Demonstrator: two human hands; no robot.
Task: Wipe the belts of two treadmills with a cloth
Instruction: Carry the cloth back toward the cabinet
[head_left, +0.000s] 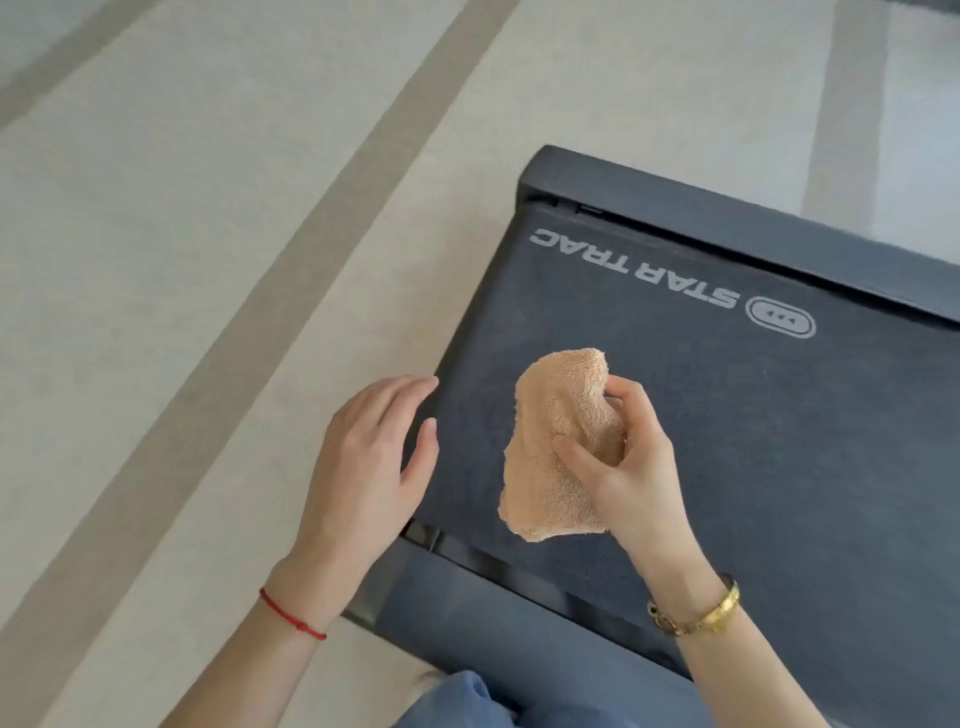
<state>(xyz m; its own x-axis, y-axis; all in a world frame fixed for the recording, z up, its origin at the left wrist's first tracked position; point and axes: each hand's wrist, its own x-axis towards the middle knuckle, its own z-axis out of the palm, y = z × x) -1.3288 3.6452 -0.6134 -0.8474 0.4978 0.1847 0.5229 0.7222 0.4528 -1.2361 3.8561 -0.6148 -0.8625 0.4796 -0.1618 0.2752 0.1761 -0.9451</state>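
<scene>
While the right hand (631, 467) grips a fluffy peach terry cloth (550, 447) over the dark grey treadmill belt (753, 441) (white STAR TRAC lettering), the left hand (363, 467) hovers at its edge, fingers relaxed

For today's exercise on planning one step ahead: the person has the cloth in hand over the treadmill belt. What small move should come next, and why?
Probably lower the cloth flat onto the belt and start a stroke. The right hand grips it bunched up, seemingly lifted off the belt, while the left hand rests open at the belt's edge, so no wiping contact shows yet.
</scene>
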